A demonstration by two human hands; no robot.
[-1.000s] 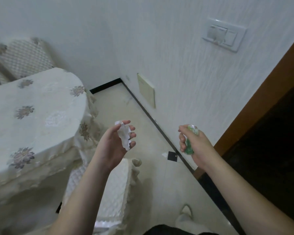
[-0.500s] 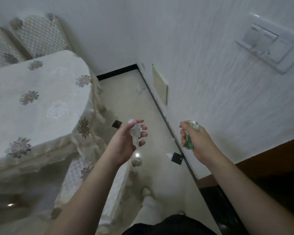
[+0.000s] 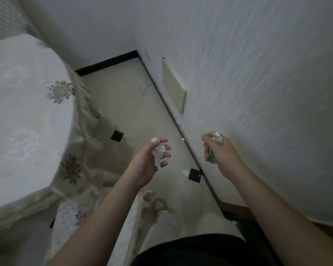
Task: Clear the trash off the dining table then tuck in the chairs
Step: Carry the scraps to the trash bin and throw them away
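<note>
While both hands carry trash clear of the counter point(image 3: 23, 116), the left hand point(image 3: 148, 162) curls its grip round crumpled white paper point(image 3: 158, 150) and the right hand point(image 3: 219, 150) clenches a green wrapper point(image 3: 212, 159); the counter's visible corner lies bare, so clearing appears nearly done; disposal and tucking the chair point(image 3: 96, 217) remain

I see a cream tablecloth point(image 3: 27, 112) with muted floral motifs at nine o'clock. White crumpled paper point(image 3: 158, 150), a green wrapper point(image 3: 212, 158), black floor diamonds point(image 3: 117, 136).
</note>
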